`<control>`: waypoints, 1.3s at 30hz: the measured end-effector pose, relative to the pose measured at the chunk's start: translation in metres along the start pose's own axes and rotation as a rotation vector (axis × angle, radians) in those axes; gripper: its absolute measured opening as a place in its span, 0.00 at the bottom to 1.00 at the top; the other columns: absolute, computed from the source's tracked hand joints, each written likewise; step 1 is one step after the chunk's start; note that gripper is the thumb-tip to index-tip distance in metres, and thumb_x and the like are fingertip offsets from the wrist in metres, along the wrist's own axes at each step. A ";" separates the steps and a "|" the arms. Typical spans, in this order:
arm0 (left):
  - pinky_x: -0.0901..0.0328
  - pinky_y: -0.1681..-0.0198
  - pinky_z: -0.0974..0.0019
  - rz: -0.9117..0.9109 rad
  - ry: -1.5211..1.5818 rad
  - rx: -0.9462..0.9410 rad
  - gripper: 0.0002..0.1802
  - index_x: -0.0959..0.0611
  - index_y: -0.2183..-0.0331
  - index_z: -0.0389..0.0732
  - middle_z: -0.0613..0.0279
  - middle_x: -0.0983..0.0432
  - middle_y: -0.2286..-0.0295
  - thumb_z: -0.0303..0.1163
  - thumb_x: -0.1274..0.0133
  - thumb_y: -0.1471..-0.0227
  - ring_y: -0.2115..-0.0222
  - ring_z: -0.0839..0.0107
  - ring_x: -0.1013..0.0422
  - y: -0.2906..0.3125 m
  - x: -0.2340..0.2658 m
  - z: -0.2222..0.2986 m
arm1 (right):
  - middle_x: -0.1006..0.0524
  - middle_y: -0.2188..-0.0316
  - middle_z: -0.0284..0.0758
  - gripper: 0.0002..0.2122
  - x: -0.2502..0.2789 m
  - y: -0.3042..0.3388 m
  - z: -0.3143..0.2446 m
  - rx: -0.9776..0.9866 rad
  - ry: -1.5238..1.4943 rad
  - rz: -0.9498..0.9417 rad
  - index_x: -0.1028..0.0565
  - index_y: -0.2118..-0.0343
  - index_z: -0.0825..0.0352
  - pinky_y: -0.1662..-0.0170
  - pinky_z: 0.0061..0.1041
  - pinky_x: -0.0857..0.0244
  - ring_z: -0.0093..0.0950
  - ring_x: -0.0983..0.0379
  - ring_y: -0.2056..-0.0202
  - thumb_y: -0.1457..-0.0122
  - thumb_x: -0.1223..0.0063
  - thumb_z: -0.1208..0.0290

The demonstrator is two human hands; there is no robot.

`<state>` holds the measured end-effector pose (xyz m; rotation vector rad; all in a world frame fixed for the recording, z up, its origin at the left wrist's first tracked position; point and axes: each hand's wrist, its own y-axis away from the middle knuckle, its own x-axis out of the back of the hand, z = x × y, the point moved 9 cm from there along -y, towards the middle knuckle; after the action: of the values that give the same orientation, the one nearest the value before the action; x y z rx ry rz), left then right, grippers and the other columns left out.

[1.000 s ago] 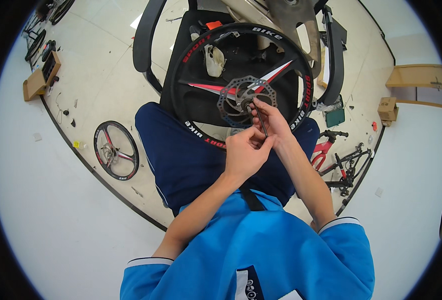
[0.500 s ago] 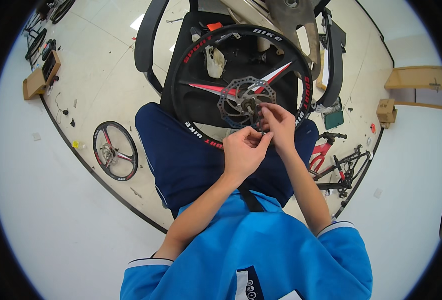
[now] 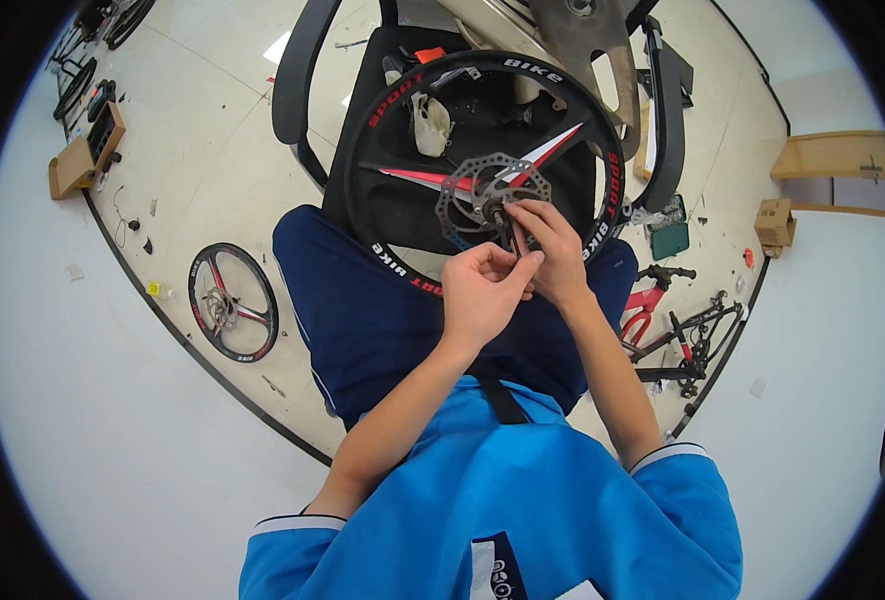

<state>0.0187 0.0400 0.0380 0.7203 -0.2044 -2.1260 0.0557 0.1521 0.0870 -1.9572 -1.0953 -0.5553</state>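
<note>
L hand (image 3: 480, 295) pinches thin dark rod (image 3: 514, 239) at near end; R hand (image 3: 552, 256), fingers bent beside it, grip unclear, nr brake disc (image 3: 446, 208) of wheel (image 3: 412, 174).

Upper centre of the frame, a wheel (image 3: 547, 153) lay over a chair (image 3: 482, 125) — its brake disc (image 3: 446, 212) just above the hands, the left hand (image 3: 480, 295) to the left of the right hand (image 3: 554, 258). A second wheel (image 3: 224, 306) was on the floor (image 3: 192, 150) at left, bike parts (image 3: 684, 342) at right; boxes (image 3: 775, 222) sat near both side edges.
</note>
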 end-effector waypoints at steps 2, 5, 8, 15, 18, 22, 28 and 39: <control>0.26 0.74 0.75 -0.003 0.019 0.004 0.13 0.18 0.75 0.31 0.60 0.19 0.78 0.28 0.32 0.46 0.79 0.78 0.23 -0.002 -0.001 -0.001 | 0.21 0.58 0.40 0.17 0.000 -0.002 0.006 -0.023 0.008 0.037 0.19 0.54 0.67 0.58 0.33 0.25 0.41 0.20 0.60 0.49 0.37 0.84; 0.25 0.74 0.73 -0.020 -0.004 0.004 0.11 0.18 0.73 0.32 0.58 0.18 0.77 0.27 0.32 0.46 0.77 0.77 0.21 -0.003 -0.001 -0.004 | 0.21 0.59 0.40 0.17 -0.005 -0.005 0.012 -0.036 -0.011 -0.007 0.19 0.54 0.67 0.58 0.33 0.25 0.41 0.20 0.60 0.49 0.37 0.85; 0.25 0.73 0.74 -0.028 -0.054 0.005 0.11 0.18 0.73 0.32 0.58 0.18 0.77 0.27 0.32 0.46 0.77 0.77 0.21 -0.003 -0.001 -0.005 | 0.21 0.59 0.40 0.17 -0.009 -0.008 0.013 -0.033 0.013 -0.001 0.19 0.54 0.66 0.59 0.33 0.25 0.40 0.21 0.61 0.49 0.38 0.84; 0.25 0.72 0.74 -0.024 -0.058 0.023 0.11 0.18 0.72 0.32 0.58 0.18 0.76 0.28 0.32 0.46 0.77 0.77 0.22 0.004 0.009 -0.001 | 0.22 0.59 0.37 0.18 -0.021 -0.022 0.015 0.096 0.100 -0.273 0.18 0.55 0.64 0.58 0.34 0.24 0.37 0.20 0.61 0.50 0.38 0.84; 0.25 0.72 0.74 -0.041 -0.062 0.035 0.11 0.18 0.72 0.33 0.59 0.18 0.75 0.27 0.32 0.46 0.77 0.77 0.22 0.007 0.013 0.002 | 0.21 0.60 0.35 0.13 -0.017 -0.028 0.014 0.110 0.128 -0.326 0.18 0.59 0.65 0.58 0.33 0.23 0.38 0.20 0.61 0.48 0.38 0.82; 0.26 0.73 0.75 -0.061 -0.056 0.034 0.12 0.18 0.73 0.33 0.61 0.19 0.77 0.29 0.33 0.45 0.77 0.78 0.22 0.011 0.016 0.004 | 0.21 0.62 0.35 0.11 -0.012 -0.031 0.015 0.113 0.115 -0.273 0.19 0.61 0.67 0.60 0.32 0.23 0.38 0.20 0.63 0.47 0.36 0.81; 0.25 0.72 0.73 -0.044 -0.046 0.023 0.11 0.18 0.72 0.33 0.59 0.18 0.76 0.28 0.32 0.45 0.77 0.77 0.22 0.014 0.024 0.000 | 0.20 0.67 0.35 0.10 -0.008 -0.020 0.038 -0.180 -0.133 -0.122 0.19 0.63 0.69 0.68 0.21 0.27 0.25 0.21 0.71 0.50 0.35 0.83; 0.26 0.72 0.74 -0.056 -0.062 0.017 0.10 0.18 0.72 0.33 0.61 0.18 0.76 0.27 0.33 0.45 0.77 0.79 0.23 0.012 0.026 0.002 | 0.20 0.69 0.34 0.10 -0.009 -0.018 0.034 -0.156 -0.147 -0.018 0.18 0.62 0.70 0.70 0.19 0.29 0.23 0.22 0.73 0.48 0.35 0.84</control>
<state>0.0138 0.0122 0.0330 0.6779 -0.2386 -2.2037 0.0358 0.1807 0.0691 -2.1531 -1.1926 -0.5264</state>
